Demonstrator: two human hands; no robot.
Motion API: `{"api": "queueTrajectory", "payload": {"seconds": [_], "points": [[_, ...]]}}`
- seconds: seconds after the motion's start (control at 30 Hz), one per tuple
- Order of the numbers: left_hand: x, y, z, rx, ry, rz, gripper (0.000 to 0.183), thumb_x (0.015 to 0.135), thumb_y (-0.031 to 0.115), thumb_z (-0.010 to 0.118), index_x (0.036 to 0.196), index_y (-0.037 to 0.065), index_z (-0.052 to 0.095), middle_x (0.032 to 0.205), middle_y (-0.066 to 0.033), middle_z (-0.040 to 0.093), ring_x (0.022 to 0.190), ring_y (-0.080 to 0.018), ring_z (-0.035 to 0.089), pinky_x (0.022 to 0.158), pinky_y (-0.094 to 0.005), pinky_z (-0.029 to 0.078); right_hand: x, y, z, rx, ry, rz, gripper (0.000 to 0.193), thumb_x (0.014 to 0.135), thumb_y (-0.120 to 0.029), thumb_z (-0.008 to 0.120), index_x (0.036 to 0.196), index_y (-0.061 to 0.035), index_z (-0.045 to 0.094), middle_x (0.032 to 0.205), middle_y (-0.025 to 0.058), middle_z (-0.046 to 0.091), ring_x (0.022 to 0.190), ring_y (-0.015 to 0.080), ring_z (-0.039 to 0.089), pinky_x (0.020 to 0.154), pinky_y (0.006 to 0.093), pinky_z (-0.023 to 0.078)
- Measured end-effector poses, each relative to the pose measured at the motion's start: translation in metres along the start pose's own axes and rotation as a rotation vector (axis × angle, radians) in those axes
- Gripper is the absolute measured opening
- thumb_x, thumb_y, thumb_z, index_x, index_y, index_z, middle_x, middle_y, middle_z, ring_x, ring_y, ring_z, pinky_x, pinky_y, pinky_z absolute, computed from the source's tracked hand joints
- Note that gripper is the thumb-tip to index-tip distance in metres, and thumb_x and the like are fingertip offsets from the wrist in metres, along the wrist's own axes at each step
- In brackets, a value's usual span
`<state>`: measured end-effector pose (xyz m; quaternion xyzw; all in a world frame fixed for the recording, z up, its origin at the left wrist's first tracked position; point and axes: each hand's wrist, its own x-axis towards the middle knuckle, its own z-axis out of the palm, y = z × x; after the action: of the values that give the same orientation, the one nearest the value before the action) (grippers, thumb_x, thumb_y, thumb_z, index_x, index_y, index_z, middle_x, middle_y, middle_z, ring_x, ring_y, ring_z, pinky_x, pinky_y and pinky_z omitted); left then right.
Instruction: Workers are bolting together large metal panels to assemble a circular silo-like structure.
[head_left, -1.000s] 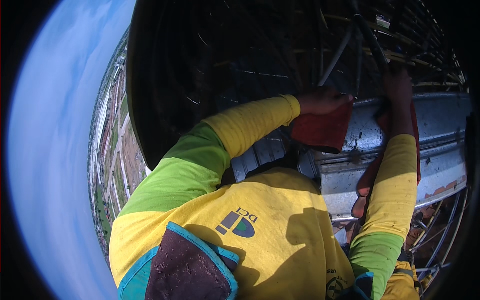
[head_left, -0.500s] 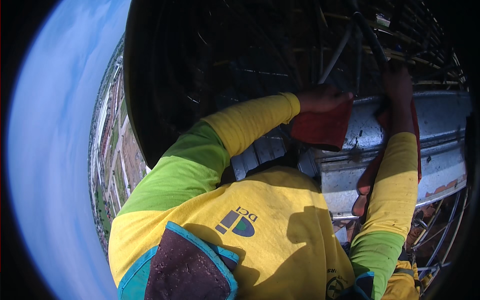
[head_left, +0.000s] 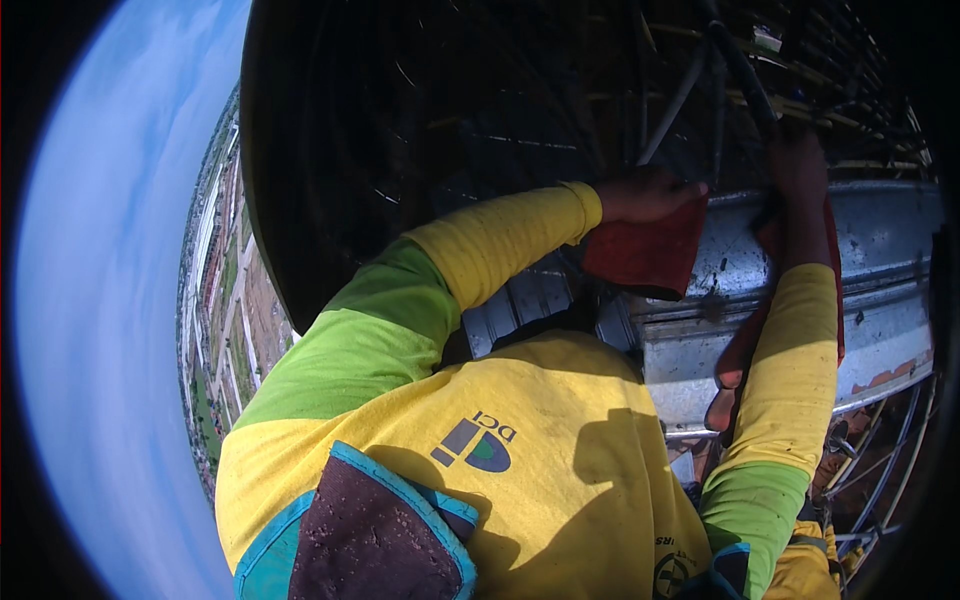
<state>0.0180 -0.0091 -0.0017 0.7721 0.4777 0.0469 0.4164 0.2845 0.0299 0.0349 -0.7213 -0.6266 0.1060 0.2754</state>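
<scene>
My left hand presses a folded red cloth against the top edge of a grey, stained metal beam. My right hand reaches further up and is closed around a dark pipe that rises from the beam. A second strip of red cloth hangs down along the underside of my right forearm. Both sleeves are yellow and green. My yellow shirt fills the lower middle of the view.
A dark framework of bars and thin rods stands behind the beam. Curved metal rods run at the lower right. Sky and distant ground with buildings show far below on the left.
</scene>
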Motion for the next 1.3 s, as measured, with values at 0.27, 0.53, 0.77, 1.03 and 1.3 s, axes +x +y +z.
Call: {"api": "queueTrajectory", "payload": {"seconds": [0.27,0.53,0.77,1.03,1.3], "points": [[0.000,0.019,-0.003,0.006,-0.055,0.036,0.081,0.108,0.067,0.035,0.119,-0.003,0.073,0.118,-0.0299,0.072,0.118,-0.0439,0.068,0.106,-0.0490,0.047,0.005,0.019,0.002,-0.019,0.036,-0.036,0.045,0.102,-0.044,0.055,0.115,-0.0043,0.071,0.121,0.0311,0.069,0.118,0.0497,0.064,0.098,0.0570,0.053],[-0.008,0.004,-0.002,-0.105,0.041,0.084,0.065,0.110,0.058,0.041,0.119,0.000,0.069,0.107,-0.0213,0.074,0.103,-0.0348,0.069,0.100,-0.0440,0.048,-0.011,-0.017,-0.010,0.097,0.023,0.031,0.040,0.095,-0.043,0.061,0.110,-0.0082,0.075,0.105,0.0241,0.076,0.103,0.0422,0.074,0.089,0.0521,0.060],[-0.007,0.004,0.004,-0.134,0.074,0.059,0.068,0.110,0.061,0.041,0.111,-0.002,0.069,0.096,-0.0137,0.071,0.096,-0.0224,0.066,0.095,-0.0409,0.048,-0.012,-0.008,-0.003,0.139,0.039,0.079,0.038,0.097,-0.040,0.059,0.101,-0.0063,0.077,0.104,0.0230,0.075,0.099,0.0444,0.073,0.090,0.0539,0.059],[0.000,-0.003,0.005,-0.155,0.052,0.076,0.071,0.108,0.064,0.042,0.104,-0.001,0.070,0.087,-0.0094,0.068,0.089,-0.0184,0.063,0.092,-0.0406,0.049,-0.011,-0.007,-0.004,0.110,0.031,0.123,0.041,0.097,-0.041,0.061,0.107,-0.0045,0.075,0.105,0.0237,0.075,0.101,0.0443,0.073,0.090,0.0547,0.058],[-0.005,0.018,-0.001,-0.099,0.123,0.079,0.066,0.108,0.061,0.046,0.111,0.000,0.072,0.095,-0.0182,0.075,0.098,-0.0294,0.072,0.095,-0.0428,0.050,-0.003,-0.007,-0.011,0.114,0.069,0.137,0.048,0.096,-0.049,0.062,0.101,-0.0029,0.078,0.098,0.0251,0.076,0.095,0.0445,0.074,0.087,0.0533,0.060]]}}
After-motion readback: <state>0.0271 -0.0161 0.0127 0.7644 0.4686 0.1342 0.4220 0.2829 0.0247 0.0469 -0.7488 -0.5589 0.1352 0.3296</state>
